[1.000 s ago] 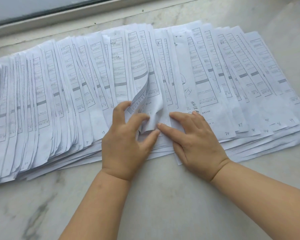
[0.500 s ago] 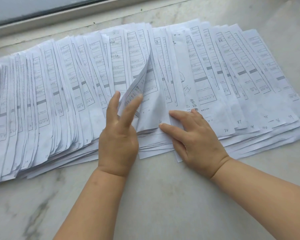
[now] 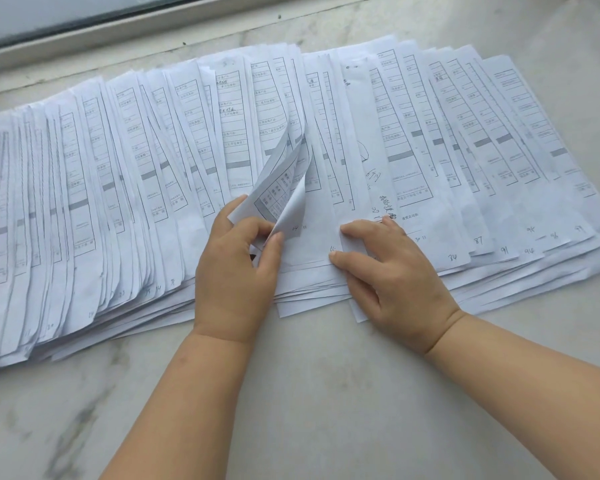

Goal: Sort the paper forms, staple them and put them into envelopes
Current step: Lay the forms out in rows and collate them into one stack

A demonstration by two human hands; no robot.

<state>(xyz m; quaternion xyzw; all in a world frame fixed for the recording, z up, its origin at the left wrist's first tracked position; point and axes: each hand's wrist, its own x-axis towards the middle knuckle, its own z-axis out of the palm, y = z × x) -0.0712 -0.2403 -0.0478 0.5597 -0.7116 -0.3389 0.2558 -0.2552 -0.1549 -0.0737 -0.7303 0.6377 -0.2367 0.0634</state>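
While left hand (image 3: 234,268) pinches lifted sheet (image 3: 278,188), right hand (image 3: 395,271) presses forms (image 3: 430,150)

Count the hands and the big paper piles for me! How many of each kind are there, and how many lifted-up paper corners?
Hands: 2, the left hand and the right hand
Fanned spreads of paper forms: 1 (too many sheets to count)
Lifted corners: 1, in the left hand's grip
Total: 4

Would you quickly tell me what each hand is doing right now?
Left hand: pinching the lifted corner of a paper form.
Right hand: open, fingers flat, pressing on the fanned forms.
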